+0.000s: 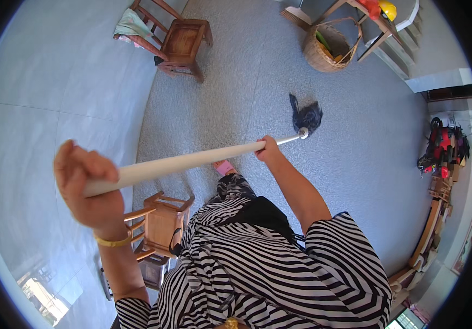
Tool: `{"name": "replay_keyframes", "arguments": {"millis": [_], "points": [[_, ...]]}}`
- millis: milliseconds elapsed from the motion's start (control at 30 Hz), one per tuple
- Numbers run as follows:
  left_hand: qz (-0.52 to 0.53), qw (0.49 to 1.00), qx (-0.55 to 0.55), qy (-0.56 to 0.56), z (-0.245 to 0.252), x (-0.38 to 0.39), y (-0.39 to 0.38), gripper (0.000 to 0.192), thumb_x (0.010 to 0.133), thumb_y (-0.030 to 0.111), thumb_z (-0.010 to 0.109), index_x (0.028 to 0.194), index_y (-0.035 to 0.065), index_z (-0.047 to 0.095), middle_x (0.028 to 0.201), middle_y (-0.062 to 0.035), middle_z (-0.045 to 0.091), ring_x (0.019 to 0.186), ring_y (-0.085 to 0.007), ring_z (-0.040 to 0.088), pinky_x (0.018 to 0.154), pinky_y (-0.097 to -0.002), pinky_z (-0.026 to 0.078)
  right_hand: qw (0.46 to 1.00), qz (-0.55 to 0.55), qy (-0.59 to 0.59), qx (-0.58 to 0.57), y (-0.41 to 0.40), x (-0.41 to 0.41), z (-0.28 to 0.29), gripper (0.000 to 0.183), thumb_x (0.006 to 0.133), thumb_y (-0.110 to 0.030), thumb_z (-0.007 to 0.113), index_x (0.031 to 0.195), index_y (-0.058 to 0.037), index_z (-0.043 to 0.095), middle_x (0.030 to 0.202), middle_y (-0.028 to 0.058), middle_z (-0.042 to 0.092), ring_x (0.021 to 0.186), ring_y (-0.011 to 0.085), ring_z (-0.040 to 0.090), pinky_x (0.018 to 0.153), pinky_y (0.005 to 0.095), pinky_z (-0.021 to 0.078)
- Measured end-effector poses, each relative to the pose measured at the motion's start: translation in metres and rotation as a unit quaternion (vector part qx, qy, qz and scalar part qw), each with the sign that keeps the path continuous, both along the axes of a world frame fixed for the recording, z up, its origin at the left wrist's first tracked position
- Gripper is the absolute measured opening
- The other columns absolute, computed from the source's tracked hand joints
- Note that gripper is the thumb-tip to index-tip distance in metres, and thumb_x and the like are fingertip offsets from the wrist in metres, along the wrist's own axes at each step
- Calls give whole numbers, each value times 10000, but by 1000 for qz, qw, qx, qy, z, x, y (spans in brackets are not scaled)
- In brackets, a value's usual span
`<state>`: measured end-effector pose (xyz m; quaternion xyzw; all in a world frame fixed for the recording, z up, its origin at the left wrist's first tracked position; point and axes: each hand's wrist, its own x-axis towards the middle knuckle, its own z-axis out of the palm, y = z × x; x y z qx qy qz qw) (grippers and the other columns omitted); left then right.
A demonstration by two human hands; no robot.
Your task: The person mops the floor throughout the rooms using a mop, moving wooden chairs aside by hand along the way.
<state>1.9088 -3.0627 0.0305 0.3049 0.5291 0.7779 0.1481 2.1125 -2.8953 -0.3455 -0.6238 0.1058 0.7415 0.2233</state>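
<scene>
My left hand (90, 185) grips the upper end of a long pale mop handle (190, 160), close to the tiled wall; a yellow bracelet circles that wrist. Lower down the shaft, my right hand (268, 149) is closed around it. Beyond the right hand the pole narrows to a silvery section and a round white joint (303, 132). From this joint a dark mop head (308, 115) spreads on the speckled grey floor (236, 103), one tuft trailing away from me. Below the handle, one foot in a pink slipper (224, 167) shows.
A wooden chair (184, 41) with a cloth (133, 25) over it stands along the left wall. Another wooden chair (159, 226) is beside my left arm. Ahead are a wicker basket (322, 57), a broom (297, 15) and a wooden stand (369, 49). Bags (443, 148) line the right side.
</scene>
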Motion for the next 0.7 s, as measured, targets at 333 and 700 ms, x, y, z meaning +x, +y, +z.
{"name": "replay_keyframes", "arguments": {"millis": [333, 700], "points": [[-61, 988, 130, 53, 76, -3, -116, 106, 735, 115, 466, 779, 29, 509, 393, 17, 345, 278, -60, 315, 336, -187, 307, 992, 71, 57, -85, -98, -91, 41, 88, 667, -124, 447, 626, -53, 414, 633, 80, 440, 503, 181, 448, 453, 282, 420], [183, 958, 114, 190, 97, 96, -265, 120, 680, 81, 432, 565, 69, 401, 401, 3, 297, 342, -59, 321, 380, -194, 244, 949, 294, 96, -62, -265, -182, 66, 125, 689, -126, 398, 703, -7, 434, 660, 141, 452, 553, 243, 467, 475, 368, 402]]}}
